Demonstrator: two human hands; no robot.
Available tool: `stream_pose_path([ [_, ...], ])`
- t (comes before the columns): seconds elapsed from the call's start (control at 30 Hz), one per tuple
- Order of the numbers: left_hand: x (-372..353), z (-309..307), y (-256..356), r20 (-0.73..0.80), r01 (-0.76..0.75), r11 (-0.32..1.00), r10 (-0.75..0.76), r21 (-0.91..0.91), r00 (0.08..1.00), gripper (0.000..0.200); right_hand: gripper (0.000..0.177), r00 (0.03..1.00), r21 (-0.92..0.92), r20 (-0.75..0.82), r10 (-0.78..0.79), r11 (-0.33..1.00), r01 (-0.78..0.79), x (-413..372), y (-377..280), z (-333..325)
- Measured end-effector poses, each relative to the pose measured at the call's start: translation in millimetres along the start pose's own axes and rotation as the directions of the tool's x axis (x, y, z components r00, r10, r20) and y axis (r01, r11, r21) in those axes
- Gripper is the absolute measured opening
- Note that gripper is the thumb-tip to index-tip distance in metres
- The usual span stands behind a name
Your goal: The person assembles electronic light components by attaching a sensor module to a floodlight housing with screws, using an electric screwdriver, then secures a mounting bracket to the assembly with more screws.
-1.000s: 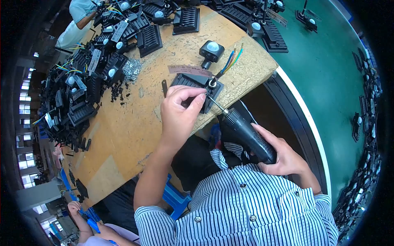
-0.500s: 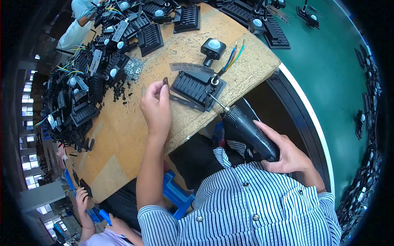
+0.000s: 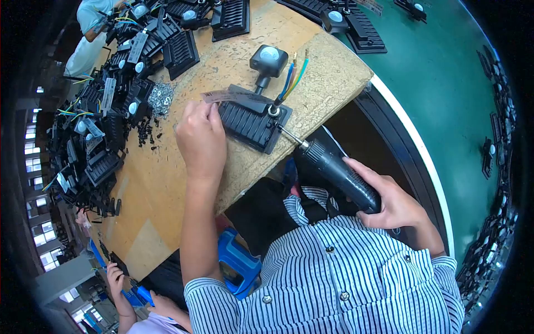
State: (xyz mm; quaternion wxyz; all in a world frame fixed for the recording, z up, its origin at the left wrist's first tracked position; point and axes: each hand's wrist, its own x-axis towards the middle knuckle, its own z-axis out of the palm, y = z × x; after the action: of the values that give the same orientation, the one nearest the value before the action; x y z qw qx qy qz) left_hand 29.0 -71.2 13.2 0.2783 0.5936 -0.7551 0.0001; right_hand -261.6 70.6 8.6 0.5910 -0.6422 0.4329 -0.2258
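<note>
A black finned floodlight (image 3: 245, 125) lies back-up near the table's edge, with a motion sensor (image 3: 269, 60) on a stalk, a printed label strip (image 3: 236, 97) and loose coloured wires (image 3: 292, 78). At its left end, my left hand (image 3: 201, 136) is closed on it, thumb against the edge; the fingertips are partly hidden. The black bracket is not distinguishable now. My right hand (image 3: 392, 200) is wrapped round a black power screwdriver (image 3: 345, 178), its bit reaching the floodlight's near right side.
Many similar floodlights (image 3: 181, 53) are heaped at the left and back. Small metal parts (image 3: 161, 99) and black screws (image 3: 146, 131) lie beside them. A green conveyor belt (image 3: 428, 83) runs along the right. Another person's hands (image 3: 115, 278) are at lower left, near a blue stool (image 3: 239, 256).
My left hand has moved up against the floodlight's left end; the dark strip it pinched no longer shows. The screwdriver bit stays at the floodlight. The whole view has shifted slightly.
</note>
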Motion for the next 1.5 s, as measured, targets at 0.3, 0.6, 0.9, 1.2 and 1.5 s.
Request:
stream_pose_path([
  [0.3, 1, -5, 6, 0.000, -0.020, 0.999, 0.021, 0.026, 1.000, 0.011, 0.093, 1.000, -0.033, -0.007, 0.016, 0.999, -0.016, -4, -4, 0],
  [0.6, 4, -3, 3, 0.038, -0.033, 0.997, 0.031, 0.063, 0.999, 0.013, 0.094, 1.000, -0.036, -0.015, 0.016, 0.999, -0.016, -2, 0, 0],
  [0.9, 5, -2, 1, 0.084, 0.042, 0.999, -0.042, -0.003, 0.996, 0.015, 0.094, 0.999, -0.070, -0.016, 0.029, 0.997, -0.030, 0, -3, -5],
  [1.2, -5, 19, -19, 0.117, 0.138, 0.911, -0.100, -0.388, 0.988, 0.022, 0.094, 1.000, -0.082, 0.000, 0.031, 0.996, -0.031, -1, -13, -7],
  [1.5, 0, 17, 0, 0.071, 0.011, 0.998, -0.007, -0.054, 0.997, 0.034, 0.087, 0.992, -0.186, 0.025, 0.120, 0.976, -0.114, 5, -31, -21],
])
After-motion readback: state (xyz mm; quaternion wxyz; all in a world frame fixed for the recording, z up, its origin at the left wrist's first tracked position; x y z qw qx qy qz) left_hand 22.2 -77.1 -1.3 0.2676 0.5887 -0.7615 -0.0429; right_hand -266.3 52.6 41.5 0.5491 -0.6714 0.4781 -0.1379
